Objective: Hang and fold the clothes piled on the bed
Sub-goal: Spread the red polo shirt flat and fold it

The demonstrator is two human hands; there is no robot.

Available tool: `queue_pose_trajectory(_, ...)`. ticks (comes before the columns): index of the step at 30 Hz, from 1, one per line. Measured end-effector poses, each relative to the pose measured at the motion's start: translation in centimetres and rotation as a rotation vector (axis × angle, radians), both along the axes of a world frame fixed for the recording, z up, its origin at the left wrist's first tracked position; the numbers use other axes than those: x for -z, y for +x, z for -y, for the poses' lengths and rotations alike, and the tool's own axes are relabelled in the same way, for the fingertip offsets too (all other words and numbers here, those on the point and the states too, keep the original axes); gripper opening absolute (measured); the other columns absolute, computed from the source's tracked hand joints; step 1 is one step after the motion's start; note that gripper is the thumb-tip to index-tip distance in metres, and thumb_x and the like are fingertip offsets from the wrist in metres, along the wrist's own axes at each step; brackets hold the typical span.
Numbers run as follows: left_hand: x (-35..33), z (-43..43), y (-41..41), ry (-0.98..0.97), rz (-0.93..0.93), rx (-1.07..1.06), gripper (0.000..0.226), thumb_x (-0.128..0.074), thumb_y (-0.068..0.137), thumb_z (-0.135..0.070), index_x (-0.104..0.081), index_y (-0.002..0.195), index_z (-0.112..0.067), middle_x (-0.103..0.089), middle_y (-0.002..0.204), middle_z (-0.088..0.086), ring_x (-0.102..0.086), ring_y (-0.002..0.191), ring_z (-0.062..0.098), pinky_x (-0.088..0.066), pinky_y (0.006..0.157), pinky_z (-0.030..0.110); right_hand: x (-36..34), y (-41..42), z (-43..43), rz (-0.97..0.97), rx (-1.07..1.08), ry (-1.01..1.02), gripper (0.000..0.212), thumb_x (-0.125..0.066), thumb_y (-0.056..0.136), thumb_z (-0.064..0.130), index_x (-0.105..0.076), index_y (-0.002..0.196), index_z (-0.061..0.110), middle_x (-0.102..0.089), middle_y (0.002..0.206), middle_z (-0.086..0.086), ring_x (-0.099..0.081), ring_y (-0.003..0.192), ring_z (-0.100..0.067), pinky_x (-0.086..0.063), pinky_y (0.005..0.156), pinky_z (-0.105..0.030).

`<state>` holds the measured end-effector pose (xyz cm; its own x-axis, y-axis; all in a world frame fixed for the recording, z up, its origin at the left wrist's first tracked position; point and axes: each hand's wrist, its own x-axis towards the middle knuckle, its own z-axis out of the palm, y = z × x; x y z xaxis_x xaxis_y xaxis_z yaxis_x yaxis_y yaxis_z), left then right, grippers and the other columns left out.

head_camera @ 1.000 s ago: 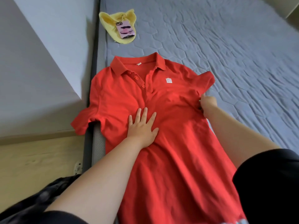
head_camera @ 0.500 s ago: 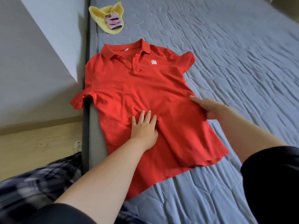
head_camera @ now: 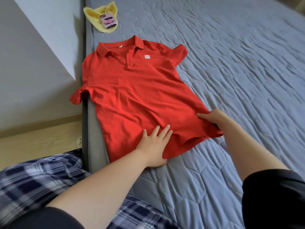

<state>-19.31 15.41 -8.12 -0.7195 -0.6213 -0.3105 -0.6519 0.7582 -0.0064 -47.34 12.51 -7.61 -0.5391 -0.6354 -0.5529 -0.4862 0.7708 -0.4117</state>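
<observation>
Fingers (head_camera: 165,129) of the left hand (head_camera: 154,144) lie straight and slightly spread, pressed flat on the near part of the red polo shirt (head_camera: 132,90). At the right hand (head_camera: 213,117) only the thumb shows, laid on top of the cloth at the shirt's right side seam. Its other fingers are out of sight under the edge, so it appears to pinch the fabric there. Both upper arms are cut off by the frame, each ending in a black sleeve (head_camera: 272,195). Blurred plaid trousers (head_camera: 33,179) fill the near left corner.

The shirt lies face up on the bed (head_camera: 239,71), along its left side, with the collar far and the hem near. Its placket is buttoned and a small white label sits on the chest. The right sleeve lies flat on the quilt. The left sleeve hangs over the mattress edge, and the body is creased between the two hands. The hem lifts in a loose fold near the right hand.

Beyond the collar, well apart from it, a yellow cloth (head_camera: 97,15) carries a phone (head_camera: 108,20) in a pink case. To the right of the shirt the grey quilted cover stretches bare to the frame's edge. On the left the mattress meets a wall and a strip of wooden floor (head_camera: 41,139).
</observation>
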Motion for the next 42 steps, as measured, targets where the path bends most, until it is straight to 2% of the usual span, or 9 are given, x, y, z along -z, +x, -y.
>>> queue_pose_trajectory(3, -0.5, -0.7, -0.2, -0.050, -0.074, 0.052, 0.051, -0.059, 0.075, -0.016, -0.041, 0.123, -0.013, -0.043, 0.124, 0.007, -0.049, 0.109, 0.029, -0.039, 0.067, 0.036, -1.0, -0.1, -0.5, -0.258, -0.016, -0.070, 0.022, -0.068, 0.082, 0.023, -0.061, 0.088, 0.003, -0.065, 0.090, -0.018, -0.061, 0.077, -0.030, -0.043, 0.062, -0.031)
queue_pose_trajectory(8, -1.9, 0.5, -0.1, 0.582, -0.150, -0.197, 0.017, -0.053, 0.078, -0.016, -0.066, 0.088, -0.022, -0.068, 0.094, 0.003, -0.062, 0.088, 0.023, -0.047, 0.072, 0.031, -0.7, 3.8, 0.0, -0.764, -0.319, -0.197, 0.043, -0.047, 0.085, 0.007, -0.046, 0.128, 0.007, -0.049, 0.129, -0.019, -0.044, 0.121, -0.037, -0.035, 0.099, -0.045)
queue_pose_trajectory(12, -2.0, 0.7, 1.4, 0.458, -0.427, -0.300, 0.020, -0.053, 0.085, -0.019, -0.064, 0.068, -0.014, -0.063, 0.076, 0.007, -0.057, 0.072, 0.023, -0.044, 0.066, 0.034, 0.8, 8.6, -0.2, -0.619, -0.653, -0.581, 0.056, -0.046, 0.086, 0.008, -0.040, 0.142, 0.006, -0.039, 0.146, -0.019, -0.035, 0.135, -0.035, -0.025, 0.111, -0.051)
queue_pose_trajectory(15, -1.0, 3.3, 4.4, -0.173, -0.503, -0.342, 0.026, -0.053, 0.083, -0.017, -0.069, 0.103, -0.014, -0.062, 0.115, 0.009, -0.054, 0.110, 0.030, -0.046, 0.089, 0.042, 2.1, 10.4, -0.2, -0.556, -0.785, -0.210, 0.051, -0.040, 0.092, 0.019, -0.038, 0.142, 0.012, -0.036, 0.149, -0.011, -0.031, 0.138, -0.027, -0.025, 0.111, -0.048)
queue_pose_trajectory(17, -0.3, 5.0, 7.6, -0.158, -0.211, -0.513, 0.054, -0.044, 0.093, -0.033, -0.037, 0.145, -0.022, -0.028, 0.154, 0.009, -0.021, 0.142, 0.027, -0.022, 0.113, 0.051, 1.5, 11.3, 1.1, -0.628, -0.688, -0.247, 0.037, -0.042, 0.087, 0.015, -0.054, 0.120, 0.006, -0.055, 0.126, -0.014, -0.046, 0.118, -0.032, -0.036, 0.098, -0.044)
queue_pose_trajectory(21, 2.2, 5.2, 12.0, 0.103, -0.046, -0.666, 0.066, -0.021, 0.098, -0.053, 0.006, 0.152, -0.027, 0.012, 0.160, -0.004, 0.013, 0.146, 0.015, -0.001, 0.117, 0.050, 0.4, 14.9, 3.7, -0.562, -0.647, -0.521, 0.044, -0.047, 0.090, 0.021, -0.050, 0.131, 0.006, -0.048, 0.136, -0.018, -0.042, 0.126, -0.036, -0.030, 0.104, -0.047)
queue_pose_trajectory(24, 2.3, 5.4, 12.4, 0.044, -0.205, -0.676, 0.061, -0.025, 0.100, -0.046, -0.006, 0.153, -0.023, 0.003, 0.161, -0.004, 0.005, 0.147, 0.012, -0.004, 0.117, 0.048, 1.8, 17.2, 4.6, -0.533, -0.765, -0.389, 0.054, -0.040, 0.096, 0.034, -0.033, 0.146, 0.013, -0.025, 0.155, -0.011, -0.019, 0.143, -0.027, -0.011, 0.116, -0.046)
queue_pose_trajectory(33, 0.8, 13.6, 14.4, -0.006, -0.775, -1.042, 0.034, -0.046, 0.097, -0.022, -0.051, 0.128, -0.009, -0.050, 0.132, 0.008, -0.045, 0.123, 0.026, -0.038, 0.097, 0.038, 1.2, 25.6, 14.1, -0.401, -0.800, -0.415, 0.063, -0.038, 0.097, 0.039, -0.016, 0.151, 0.015, -0.007, 0.160, -0.008, -0.005, 0.147, -0.026, -0.008, 0.117, -0.049)
queue_pose_trajectory(42, -1.0, 23.1, 18.4, 1.028, -1.613, -1.936, 0.049, -0.048, 0.086, -0.063, -0.055, 0.108, -0.020, -0.063, 0.090, 0.005, -0.059, 0.078, 0.019, -0.041, 0.065, 0.031, 3.5, 29.5, 22.8, -0.407, -0.770, -0.254, 0.072, -0.027, 0.095, 0.057, 0.000, 0.153, 0.025, 0.005, 0.161, -0.002, 0.006, 0.148, -0.023, -0.001, 0.112, -0.060)
